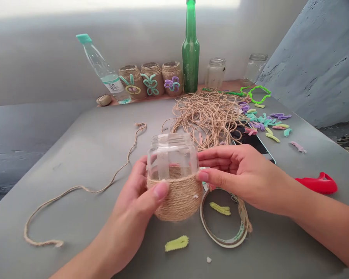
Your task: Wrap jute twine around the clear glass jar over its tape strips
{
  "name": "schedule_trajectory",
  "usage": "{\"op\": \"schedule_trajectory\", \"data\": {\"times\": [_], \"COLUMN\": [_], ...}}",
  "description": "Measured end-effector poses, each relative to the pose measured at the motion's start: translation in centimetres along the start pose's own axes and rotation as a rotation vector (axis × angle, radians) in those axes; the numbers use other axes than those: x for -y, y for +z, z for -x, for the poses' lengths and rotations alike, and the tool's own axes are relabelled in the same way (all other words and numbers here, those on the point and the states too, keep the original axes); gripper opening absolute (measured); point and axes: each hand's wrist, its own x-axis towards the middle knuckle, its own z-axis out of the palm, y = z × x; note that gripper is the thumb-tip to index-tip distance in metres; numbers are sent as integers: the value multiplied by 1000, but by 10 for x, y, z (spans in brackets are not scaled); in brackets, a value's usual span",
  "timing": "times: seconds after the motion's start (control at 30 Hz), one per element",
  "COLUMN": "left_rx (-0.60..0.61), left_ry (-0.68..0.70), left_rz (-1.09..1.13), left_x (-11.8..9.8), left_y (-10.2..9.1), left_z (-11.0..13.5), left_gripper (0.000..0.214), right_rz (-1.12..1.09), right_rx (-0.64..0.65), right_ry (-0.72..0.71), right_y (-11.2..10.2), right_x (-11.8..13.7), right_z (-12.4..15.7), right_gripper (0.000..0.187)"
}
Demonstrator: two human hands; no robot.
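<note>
I hold a small glass jar (172,155) above the grey table (84,147). Its lower half is wrapped in jute twine (178,195); the upper half is bare glass with strips of tape. My left hand (133,209) cups the jar from the left, thumb pressed on the twine wrap. My right hand (241,174) touches the jar's right side, its fingers pinching at the top edge of the wrap. A loose strand of twine (84,190) trails off to the left across the table.
A tangle of twine (206,112) lies behind the jar, over a phone (256,141). Coloured pipe-cleaner pieces (267,122) are scattered right. A tape roll (221,232), red scissors handles (318,184), three wrapped jars (151,79), a green bottle (190,50), a water bottle (104,71) and two empty jars (216,71) stand about.
</note>
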Motion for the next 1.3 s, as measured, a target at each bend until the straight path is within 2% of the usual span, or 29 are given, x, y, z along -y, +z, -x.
{"op": "schedule_trajectory", "data": {"times": [0.07,0.17,0.27,0.4,0.57,0.7,0.87,1.03,1.1,1.17,1.3], "left_rx": [37,51,64,69,143,201,280,183,150,126,122], "left_ry": [-8,10,69,61,17,-31,-56,81,96,68,-33], "left_rz": [-71,-163,-178,-106,-63,38,109,-93,-171,-152,27], "left_x": [-1,0,2,2,0,-6,-9,-2,-1,-3,-8], "left_y": [0,-2,-5,-7,-9,-6,-4,-7,-7,-6,-5], "left_z": [-1,-3,-4,-2,1,2,0,-1,-1,-2,-4], "left_gripper": [70,69,69,76,57,50,42,54,57,54,50], "right_rz": [89,178,190,119,45,25,-160,-167,-192,-196,-126], "right_rx": [-45,-61,-31,45,97,87,239,203,187,150,50], "right_ry": [-24,-34,-16,-1,-27,-18,51,74,61,37,42], "right_y": [2,2,-3,-9,-12,-8,-4,-4,-4,-3,-4], "right_x": [-1,0,3,4,0,-2,0,2,2,2,0], "right_z": [2,3,2,-2,-5,-5,-4,-3,-2,-1,-1], "right_gripper": [34,37,37,28,21,34,44,42,40,40,39]}}
